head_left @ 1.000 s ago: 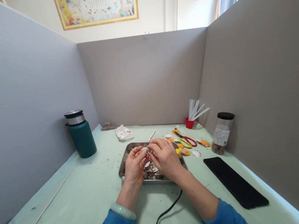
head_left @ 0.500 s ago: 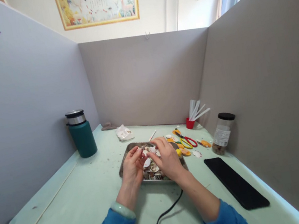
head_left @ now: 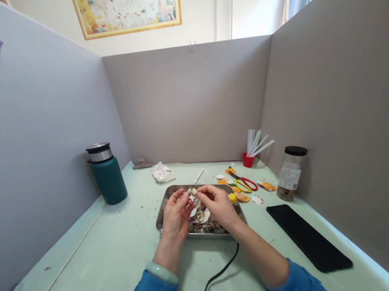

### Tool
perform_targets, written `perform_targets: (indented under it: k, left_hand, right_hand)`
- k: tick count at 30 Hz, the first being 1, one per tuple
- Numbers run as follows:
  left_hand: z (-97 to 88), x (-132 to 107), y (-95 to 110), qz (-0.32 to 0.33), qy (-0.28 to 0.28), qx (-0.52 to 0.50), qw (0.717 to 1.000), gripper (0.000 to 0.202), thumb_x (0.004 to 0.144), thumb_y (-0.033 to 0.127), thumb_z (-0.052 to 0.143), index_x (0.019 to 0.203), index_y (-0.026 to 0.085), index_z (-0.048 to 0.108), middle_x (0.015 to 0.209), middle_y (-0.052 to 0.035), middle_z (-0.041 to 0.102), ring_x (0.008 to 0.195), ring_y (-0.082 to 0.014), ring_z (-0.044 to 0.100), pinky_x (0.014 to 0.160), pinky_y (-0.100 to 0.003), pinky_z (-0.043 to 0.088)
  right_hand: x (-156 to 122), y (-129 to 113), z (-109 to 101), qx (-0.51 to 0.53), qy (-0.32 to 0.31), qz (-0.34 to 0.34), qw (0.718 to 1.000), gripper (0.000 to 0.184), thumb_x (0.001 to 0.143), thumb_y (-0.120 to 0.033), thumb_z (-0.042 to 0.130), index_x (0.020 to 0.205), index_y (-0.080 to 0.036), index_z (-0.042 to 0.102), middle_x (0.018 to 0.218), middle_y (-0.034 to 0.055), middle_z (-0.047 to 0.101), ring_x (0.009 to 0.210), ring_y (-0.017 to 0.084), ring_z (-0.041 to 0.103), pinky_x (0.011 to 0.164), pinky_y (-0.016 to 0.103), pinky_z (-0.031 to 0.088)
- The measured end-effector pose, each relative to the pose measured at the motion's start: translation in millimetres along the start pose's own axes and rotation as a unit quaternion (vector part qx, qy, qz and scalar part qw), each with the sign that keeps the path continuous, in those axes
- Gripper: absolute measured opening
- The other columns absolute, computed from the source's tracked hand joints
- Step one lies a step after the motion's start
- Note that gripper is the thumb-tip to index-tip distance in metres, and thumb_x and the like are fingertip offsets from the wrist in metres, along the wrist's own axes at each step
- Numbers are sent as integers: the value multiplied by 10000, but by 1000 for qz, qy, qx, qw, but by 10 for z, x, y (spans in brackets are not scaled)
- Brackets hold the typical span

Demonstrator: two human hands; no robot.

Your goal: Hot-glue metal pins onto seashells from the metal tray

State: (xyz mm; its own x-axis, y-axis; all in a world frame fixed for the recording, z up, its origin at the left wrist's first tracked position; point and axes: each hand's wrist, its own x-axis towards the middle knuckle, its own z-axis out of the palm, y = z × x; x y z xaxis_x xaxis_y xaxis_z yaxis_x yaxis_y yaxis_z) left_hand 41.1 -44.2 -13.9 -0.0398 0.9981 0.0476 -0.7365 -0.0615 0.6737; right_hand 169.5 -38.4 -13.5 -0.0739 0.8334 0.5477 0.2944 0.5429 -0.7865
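A metal tray (head_left: 210, 234) filled with seashells (head_left: 202, 215) stands on the table below my two hands. My left hand (head_left: 173, 215) is closed in a pinch over the tray's left part, with a small pale shell (head_left: 190, 192) at its fingertips. Opposite it, my right hand (head_left: 220, 207) pinches another small, beige shell (head_left: 194, 192). The two pieces are side by side, close together; whether they touch I cannot tell. My hands cover both sides of the tray.
Scissors (head_left: 244, 184) lie among orange-and-white pieces (head_left: 242, 198) right of the tray. A red cup (head_left: 248, 159) with white sticks, a jar (head_left: 290, 176) and a black phone-like slab (head_left: 306, 236) are further right. A green bottle (head_left: 109, 180) stands left. A black cable (head_left: 217, 276) runs in front.
My right fingertips have come down and in to meet the left ones, now pinching a small shell. The left hand has barely moved.
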Motion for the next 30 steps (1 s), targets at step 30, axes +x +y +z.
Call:
perform_targets:
  k: [30]
  left_hand:
    - [53, -49, 40, -55, -61, 31, 996, 283, 637, 183, 768, 862, 136, 604, 762, -19, 684, 593, -101, 638, 579, -222, 549]
  right_hand:
    - [-5, 119, 23, 59, -1, 26, 998, 189, 896, -296, 547, 990, -142, 601, 961, 34, 628, 794, 147, 618, 692, 322, 525]
